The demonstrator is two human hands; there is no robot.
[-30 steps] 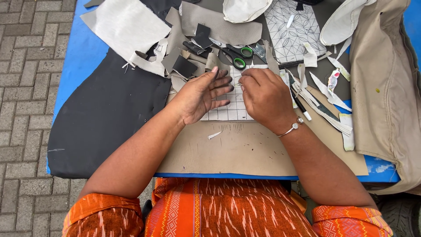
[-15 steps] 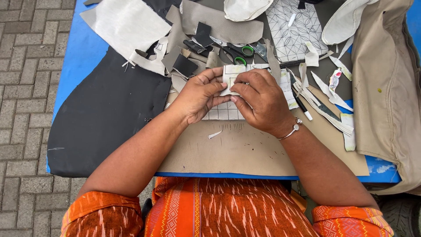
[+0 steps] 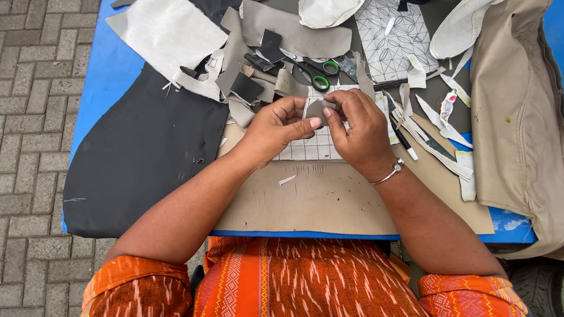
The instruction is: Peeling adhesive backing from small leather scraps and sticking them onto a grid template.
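Over a blue tabletop (image 3: 106,76) standing on grey paving bricks (image 3: 29,117) and littered with a large black sheet (image 3: 141,152), a tan board (image 3: 329,199) and green-handled scissors (image 3: 317,70), the left hand (image 3: 276,126) and right hand (image 3: 358,126) both pinch a small grey fabric scrap (image 3: 320,110) above a gridded white paper (image 3: 314,147).

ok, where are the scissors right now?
In the head view the green-handled scissors lie on the table's far side, just beyond both hands, left of the patterned white sheet among grey scraps.
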